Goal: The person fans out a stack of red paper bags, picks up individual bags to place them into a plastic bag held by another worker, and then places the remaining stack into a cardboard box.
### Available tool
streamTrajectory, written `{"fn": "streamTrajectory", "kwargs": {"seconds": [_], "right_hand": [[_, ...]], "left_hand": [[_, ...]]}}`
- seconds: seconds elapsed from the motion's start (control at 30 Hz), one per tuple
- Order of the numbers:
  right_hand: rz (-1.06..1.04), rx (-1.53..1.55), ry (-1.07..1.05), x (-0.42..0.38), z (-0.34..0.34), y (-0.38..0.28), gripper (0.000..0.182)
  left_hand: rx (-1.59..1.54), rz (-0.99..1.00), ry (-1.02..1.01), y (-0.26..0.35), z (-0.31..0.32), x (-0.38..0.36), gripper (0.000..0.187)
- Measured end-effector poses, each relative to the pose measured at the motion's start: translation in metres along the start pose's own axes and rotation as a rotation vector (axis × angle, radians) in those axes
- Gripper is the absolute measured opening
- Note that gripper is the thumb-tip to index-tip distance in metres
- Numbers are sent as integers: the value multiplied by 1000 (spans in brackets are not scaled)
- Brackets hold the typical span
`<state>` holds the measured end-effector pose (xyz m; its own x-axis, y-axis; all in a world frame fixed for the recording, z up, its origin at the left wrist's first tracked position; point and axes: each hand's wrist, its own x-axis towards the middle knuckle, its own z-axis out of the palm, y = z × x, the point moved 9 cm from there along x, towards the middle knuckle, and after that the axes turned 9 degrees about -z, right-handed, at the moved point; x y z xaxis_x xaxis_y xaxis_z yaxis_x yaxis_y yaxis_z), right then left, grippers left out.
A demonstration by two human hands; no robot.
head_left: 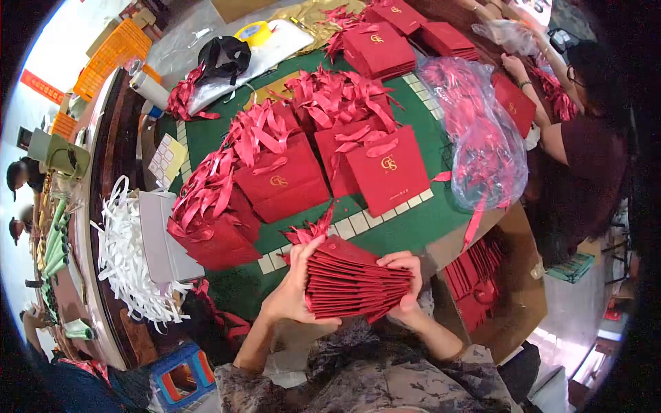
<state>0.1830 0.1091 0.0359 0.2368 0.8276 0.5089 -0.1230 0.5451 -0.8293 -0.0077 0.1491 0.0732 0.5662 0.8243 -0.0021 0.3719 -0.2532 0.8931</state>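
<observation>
A thick stack of folded red paper gift bags (354,281) is held upright between my two hands, just above the near edge of the table. My left hand (292,289) grips the stack's left end, with fingers over the top and the thumb below. At the right end, my right hand (407,286) is closed round the other side. Red ribbon handles stick out at the stack's upper left. Beyond it, piles of red gift bags (286,182) with gold lettering and loose ribbons stand on the green table (358,230).
A clear plastic bag of red ribbons (468,131) lies at the table's right. Below it is a cardboard box (520,275) holding red bags. White ribbons (127,258) hang at the left beside a tumbler (146,89). A co-worker (585,144) handles a red bag at the right.
</observation>
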Motion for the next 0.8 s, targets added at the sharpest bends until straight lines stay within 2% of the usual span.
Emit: {"fn": "streamTrajectory", "kwargs": {"seconds": [0.1, 0.13, 0.23, 0.27, 0.37, 0.43, 0.5, 0.53, 0.63, 0.7, 0.73, 0.77, 0.8], "right_hand": [[-40, 23, 5, -1, 0, 2, 77], [-43, 9, 4, -2, 0, 2, 77], [-62, -15, -1, -5, -3, 0, 77], [-69, -88, -3, -4, -4, -1, 79], [-56, -127, 30, -3, -1, -11, 81], [-24, -190, -28, 4, 2, -15, 84], [-89, -173, -66, 5, 2, -10, 87], [-66, -150, -62, 5, 1, -5, 88], [-91, -104, -56, 8, 3, -6, 89], [-95, -369, -77, 15, 0, -23, 95], [-71, -394, -92, 16, 0, -28, 83], [-68, -390, -95, 16, 2, -32, 83], [25, -322, -75, 14, 2, -28, 78]], "left_hand": [[92, 79, 73, 6, 0, -4, 123], [38, 90, 141, 10, -3, -6, 114], [3, 112, 216, 8, 2, -17, 109], [-226, 81, 249, 0, 10, -20, 102], [-151, 52, 270, -8, 22, -33, 109], [-161, 78, 294, -6, 28, -37, 111], [-131, 79, 376, -3, 27, -41, 120], [-248, 37, 347, -7, 30, -38, 126], [-254, 35, 276, -3, 27, -35, 127], [-340, 9, 319, -8, 25, -35, 121], [-274, 46, 315, -9, 24, -34, 120], [-206, 80, 310, -6, 23, -34, 119], [-193, 72, 328, -5, 22, -34, 116]]}}
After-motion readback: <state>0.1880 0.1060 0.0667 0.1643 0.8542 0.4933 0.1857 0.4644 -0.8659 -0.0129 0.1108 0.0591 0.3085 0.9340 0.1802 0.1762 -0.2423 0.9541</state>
